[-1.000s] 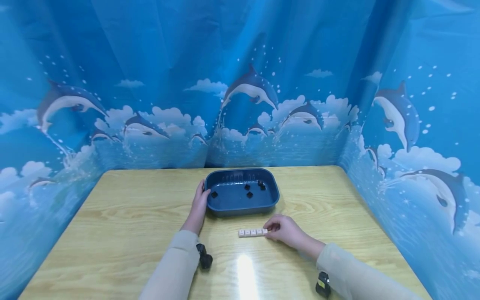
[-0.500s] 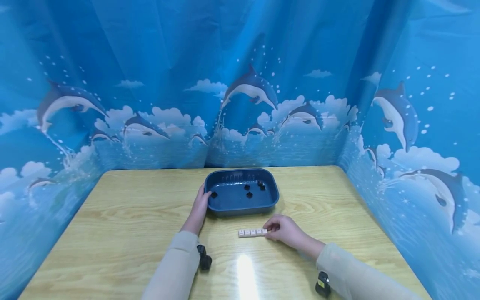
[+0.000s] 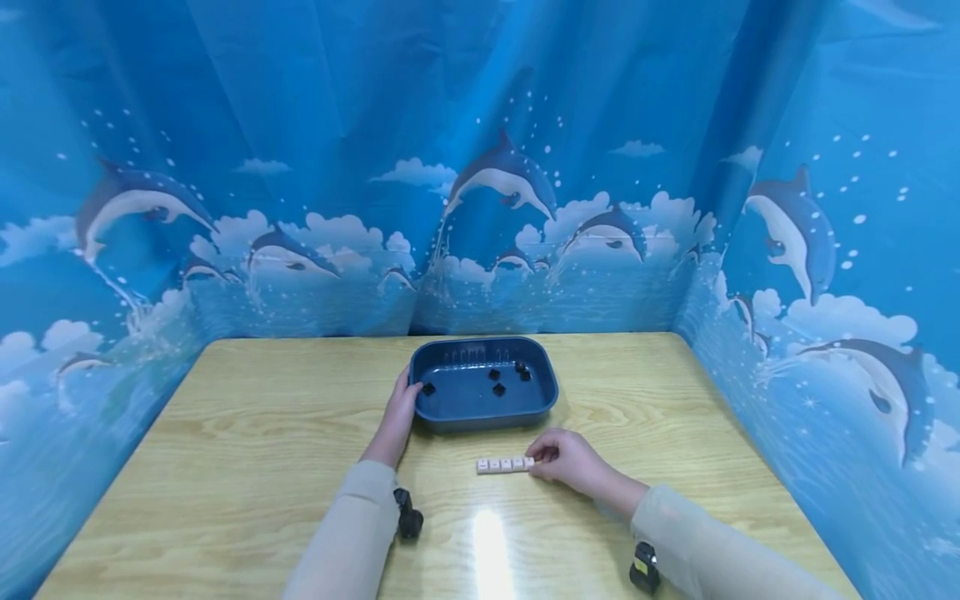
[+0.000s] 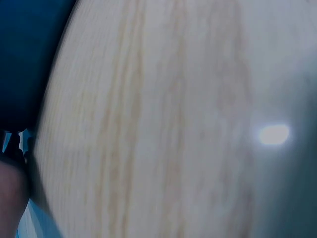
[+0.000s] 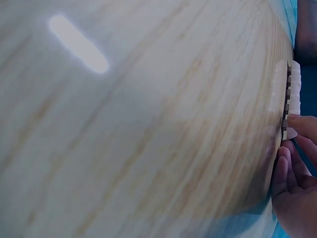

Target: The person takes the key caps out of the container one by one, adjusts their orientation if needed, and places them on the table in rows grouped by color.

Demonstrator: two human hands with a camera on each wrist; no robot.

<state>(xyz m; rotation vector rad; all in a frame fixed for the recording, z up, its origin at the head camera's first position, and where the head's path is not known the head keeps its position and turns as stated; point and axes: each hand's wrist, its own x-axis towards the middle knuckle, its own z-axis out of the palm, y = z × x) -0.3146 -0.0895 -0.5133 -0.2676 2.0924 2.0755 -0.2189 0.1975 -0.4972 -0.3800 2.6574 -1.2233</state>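
Observation:
A row of several small white keycaps [image 3: 500, 466], with dark marks on top, lies on the table in front of a blue tray [image 3: 487, 421]. At the row's right end, my right hand [image 3: 567, 458] pinches the last keycap between thumb and fingers. The right wrist view shows this hand [image 5: 296, 193] from the side, fingertips at the near end of the keycap row [image 5: 295, 89]. My left hand [image 3: 399, 412] grips the tray's left side, thumb over the rim and the other fingers largely hidden behind the wall. Only part of the left hand [image 4: 11, 196] shows in the left wrist view.
Several small black pieces [image 3: 498, 389] lie scattered inside the tray. The wooden table [image 3: 262, 450] is bounded at the back and sides by a blue dolphin curtain [image 3: 345, 167]. Each wrist carries a small black camera [image 3: 408, 518].
Almost nothing differs. The left thumb has settled slightly on the tray's rim; the right hand stays at the end of the keycap row.

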